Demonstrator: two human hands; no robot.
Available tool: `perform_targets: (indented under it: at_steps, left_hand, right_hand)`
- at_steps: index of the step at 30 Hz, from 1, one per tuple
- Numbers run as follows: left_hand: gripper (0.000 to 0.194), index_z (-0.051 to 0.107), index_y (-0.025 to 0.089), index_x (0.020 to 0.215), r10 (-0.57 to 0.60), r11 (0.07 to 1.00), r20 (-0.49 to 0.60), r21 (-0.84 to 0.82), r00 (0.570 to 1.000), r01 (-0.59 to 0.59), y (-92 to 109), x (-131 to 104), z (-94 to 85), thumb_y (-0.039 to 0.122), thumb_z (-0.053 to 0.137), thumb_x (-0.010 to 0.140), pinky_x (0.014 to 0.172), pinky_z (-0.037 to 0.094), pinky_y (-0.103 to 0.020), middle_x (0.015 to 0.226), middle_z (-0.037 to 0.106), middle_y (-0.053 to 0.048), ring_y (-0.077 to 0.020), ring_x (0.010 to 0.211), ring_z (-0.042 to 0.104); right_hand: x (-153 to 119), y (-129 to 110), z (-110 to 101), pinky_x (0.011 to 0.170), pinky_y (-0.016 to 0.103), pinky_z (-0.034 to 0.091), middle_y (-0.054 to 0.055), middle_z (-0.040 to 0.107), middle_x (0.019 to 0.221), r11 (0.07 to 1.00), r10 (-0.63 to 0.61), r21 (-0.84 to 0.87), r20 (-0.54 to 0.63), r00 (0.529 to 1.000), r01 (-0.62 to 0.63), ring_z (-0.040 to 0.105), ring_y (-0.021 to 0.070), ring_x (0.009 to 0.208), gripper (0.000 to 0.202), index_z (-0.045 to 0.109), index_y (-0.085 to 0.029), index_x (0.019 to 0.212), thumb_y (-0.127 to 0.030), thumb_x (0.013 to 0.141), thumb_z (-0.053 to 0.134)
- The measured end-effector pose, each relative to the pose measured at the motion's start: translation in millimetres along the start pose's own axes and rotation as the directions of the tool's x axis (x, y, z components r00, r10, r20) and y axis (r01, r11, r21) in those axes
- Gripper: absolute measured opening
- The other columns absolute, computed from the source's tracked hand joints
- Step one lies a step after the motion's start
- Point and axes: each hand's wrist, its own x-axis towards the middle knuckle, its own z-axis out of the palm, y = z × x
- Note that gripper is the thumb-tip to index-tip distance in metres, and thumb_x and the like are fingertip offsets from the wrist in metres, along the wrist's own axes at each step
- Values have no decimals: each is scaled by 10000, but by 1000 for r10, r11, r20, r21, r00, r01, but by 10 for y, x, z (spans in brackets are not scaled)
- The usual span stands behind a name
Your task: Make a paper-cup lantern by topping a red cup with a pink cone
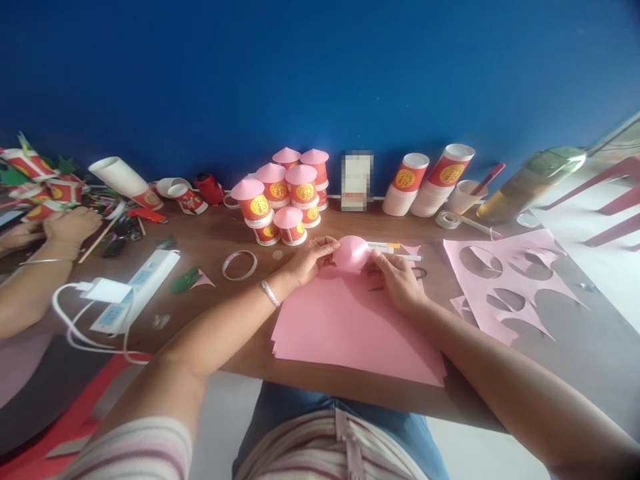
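Observation:
Between my two hands is a pink paper cone point(351, 253), pinched at its rim from both sides. My left hand point(316, 260), with a silver bracelet at the wrist, grips its left edge. On the opposite edge my right hand point(399, 277) closes with thumb and fingers. Under the cone lies a stack of pink paper sheets point(345, 327). Markers point(385, 248) and partly hidden scissors point(420, 273) rest just behind my right hand. Beyond my left hand stand several red paper cups point(257, 208) with gold emblems, topped by pink cones point(289, 217).
Pink sheet with cut-out holes point(480, 293) lies right. Stacked cups point(404, 180), a tape roll point(449, 220) and a bottle point(530, 183) stand behind it. At left are a tape ring point(239, 265), a power strip point(137, 290) with cables, and another person's hands point(73, 230).

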Motion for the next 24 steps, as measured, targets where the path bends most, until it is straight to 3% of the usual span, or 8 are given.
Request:
perform_targets:
  at_steps: [6,10,13,24]
  left_hand:
    - [401,703,147,785,9,992,-116,129,993,6,207,-285,-334,448,952,695,638,474,-226,741,637,8,-97,679,587]
    - [461,712,151,809,75,963,-280,268,957,3,310,-489,-640,527,942,670,601,487,-234,670,597,21,-92,614,543]
    - [466,738,147,850,86,943,-334,331,939,32,334,-592,-818,511,950,650,572,475,-235,692,631,3,-95,600,552]
    - [486,725,132,875,128,888,-431,452,893,91,312,-812,-1007,515,926,654,536,476,-246,655,650,-17,-113,556,579]
  right_hand:
    - [-30,-84,60,627,307,539,82,731,849,996,45,-82,36,998,-42,635,196,765,624,775,-199,830,-821,796,733]
    - [-15,-93,85,629,291,509,48,692,795,989,55,-144,90,994,-42,585,163,720,561,767,-194,789,-755,787,778]
    - [-14,-94,88,643,297,496,35,679,783,986,37,-163,115,993,-18,580,162,717,505,779,-198,803,-702,788,791]
    - [10,-16,47,653,319,434,27,672,757,958,-11,-280,185,983,63,552,178,708,400,806,-206,872,-597,865,725]
